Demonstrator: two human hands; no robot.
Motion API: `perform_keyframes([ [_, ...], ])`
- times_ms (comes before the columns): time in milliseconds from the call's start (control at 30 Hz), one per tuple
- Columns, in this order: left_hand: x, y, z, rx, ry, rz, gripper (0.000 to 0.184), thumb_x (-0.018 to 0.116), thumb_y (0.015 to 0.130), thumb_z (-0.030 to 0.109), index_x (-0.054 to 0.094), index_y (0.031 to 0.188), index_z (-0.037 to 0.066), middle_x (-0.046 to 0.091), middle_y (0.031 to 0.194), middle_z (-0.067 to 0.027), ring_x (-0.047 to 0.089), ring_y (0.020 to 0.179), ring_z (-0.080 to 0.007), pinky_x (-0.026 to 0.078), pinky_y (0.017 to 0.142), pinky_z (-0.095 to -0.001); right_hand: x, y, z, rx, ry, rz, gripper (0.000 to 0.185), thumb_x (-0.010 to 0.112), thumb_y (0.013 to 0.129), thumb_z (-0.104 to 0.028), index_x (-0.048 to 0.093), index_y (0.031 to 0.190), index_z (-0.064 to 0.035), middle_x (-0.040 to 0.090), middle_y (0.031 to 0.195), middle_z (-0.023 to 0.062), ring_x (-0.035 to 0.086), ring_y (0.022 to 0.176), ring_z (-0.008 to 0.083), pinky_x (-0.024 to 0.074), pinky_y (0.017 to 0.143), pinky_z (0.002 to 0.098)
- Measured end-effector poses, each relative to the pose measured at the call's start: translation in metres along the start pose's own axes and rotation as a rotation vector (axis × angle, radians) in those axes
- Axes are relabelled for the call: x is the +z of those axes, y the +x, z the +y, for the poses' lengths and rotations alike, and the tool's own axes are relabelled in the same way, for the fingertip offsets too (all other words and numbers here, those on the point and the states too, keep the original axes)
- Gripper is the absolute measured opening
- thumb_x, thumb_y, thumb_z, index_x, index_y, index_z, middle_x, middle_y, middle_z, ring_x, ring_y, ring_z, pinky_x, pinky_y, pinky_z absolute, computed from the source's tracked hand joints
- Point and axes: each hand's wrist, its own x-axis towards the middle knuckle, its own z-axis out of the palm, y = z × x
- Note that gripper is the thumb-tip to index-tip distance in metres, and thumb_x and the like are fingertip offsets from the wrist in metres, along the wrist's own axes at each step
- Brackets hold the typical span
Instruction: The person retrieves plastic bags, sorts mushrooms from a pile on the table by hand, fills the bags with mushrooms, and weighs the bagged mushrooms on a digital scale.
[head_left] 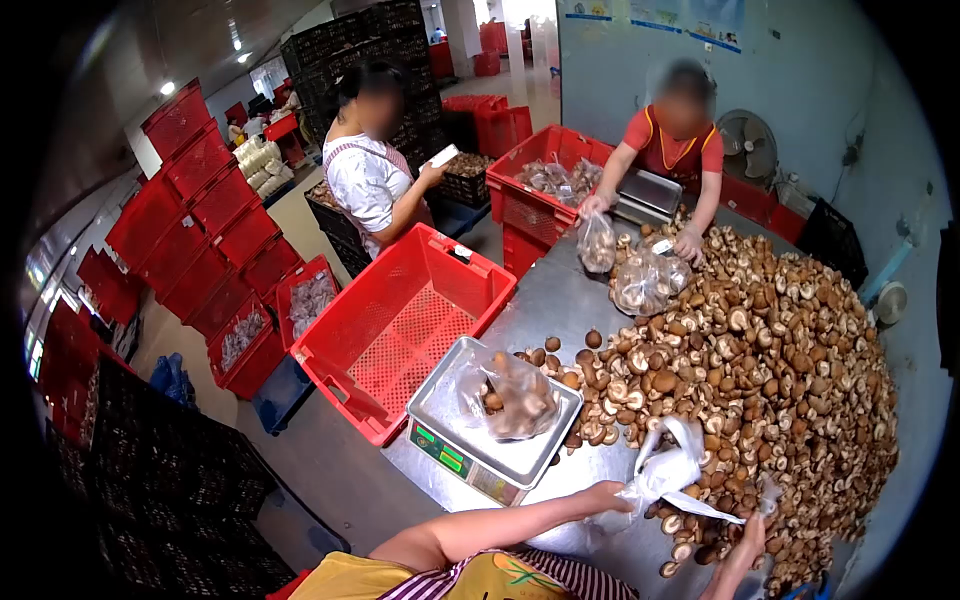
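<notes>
Left hand (605, 498) is gripping white plastic (668, 472), fingertips hidden; right hand (746, 546) is pinching it; a clear bag (522, 405) is holding mushrooms (493, 401).

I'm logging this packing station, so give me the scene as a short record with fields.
Left hand: holding white plastic
Right hand: holding the plastic's narrow end
Scale: carries a clear bag with mushrooms inside
Loose mushrooms: heaped on the metal table
Red crate: beside the scale
Co-worker: opposite, handling bagged mushrooms
</notes>
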Motion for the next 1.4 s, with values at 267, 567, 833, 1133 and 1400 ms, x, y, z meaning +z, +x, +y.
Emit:
perform_keyframes([
  [267, 0.015, -0.051, 0.071, 0.228, 0.748, -0.101, 0.035, 0.067, 0.082, 0.021, 0.062, 0.116, 0.013, 0.069, 0.103, -0.0111, 0.065, 0.094, -0.0297, 0.05, 0.085, -0.0384, -0.122, 0.089, 0.003, 0.046, 0.462, 0.312, 0.026, 0.053, 0.1, -0.034, 0.056, 0.097, -0.0082, 0.05, 0.067, -0.0016, 0.044, 0.05, 0.0067, 0.0308, 0.038, 0.0189],
  [567, -0.017, -0.037, 0.069, 0.034, -0.746, -0.251, 0.055, 0.07, 0.084, 0.007, 0.051, 0.135, -0.002, 0.064, 0.121, -0.0076, 0.061, 0.106, -0.0153, 0.047, 0.095, -0.0286, -0.202, 0.116, -0.034, -0.158, 0.44, 0.705, 0.029, 0.047, 0.101, -0.031, 0.053, 0.105, -0.003, 0.061, 0.087, 0.0097, 0.053, 0.065, 0.012, 0.0403, 0.053, 0.0226],
  [833, -0.061, -0.062, 0.062, 0.159, 0.126, 0.024, 0.035, 0.07, 0.084, 0.008, 0.063, 0.117, 0.003, 0.068, 0.102, -0.0019, 0.061, 0.091, -0.0116, 0.049, 0.085, -0.0283, -0.29, 0.092, -0.059, -0.305, 0.327, 0.852, 0.036, 0.039, 0.103, -0.031, 0.052, 0.113, 0.0005, 0.068, 0.112, 0.0207, 0.051, 0.061, 0.0105, 0.0399, 0.053, 0.0221],
  [1133, -0.054, -0.037, 0.106, 0.143, -0.591, 0.232, 0.05, 0.067, 0.083, 0.005, 0.051, 0.13, -0.001, 0.065, 0.112, -0.0124, 0.066, 0.099, -0.0223, 0.054, 0.088, -0.0351, -0.153, 0.036, 0.015, -0.023, -1.335, 0.105, 0.033, 0.063, 0.091, -0.029, 0.066, 0.109, -0.0023, 0.07, 0.094, 0.0204, 0.067, 0.091, 0.0346, 0.0511, 0.078, 0.0436],
  [1400, 0.03, -0.028, 0.091, -0.024, -0.47, -0.04, 0.049, 0.069, 0.085, 0.004, 0.053, 0.131, 0.003, 0.067, 0.111, -0.0081, 0.065, 0.096, -0.0166, 0.054, 0.085, -0.0317, 0.031, -0.072, 0.007, 0.55, 0.148, -0.569, 0.036, 0.06, 0.093, -0.015, 0.051, 0.126, -0.0042, 0.059, 0.08, 0.0033, 0.055, 0.069, 0.0129, 0.0447, 0.058, 0.0268],
])
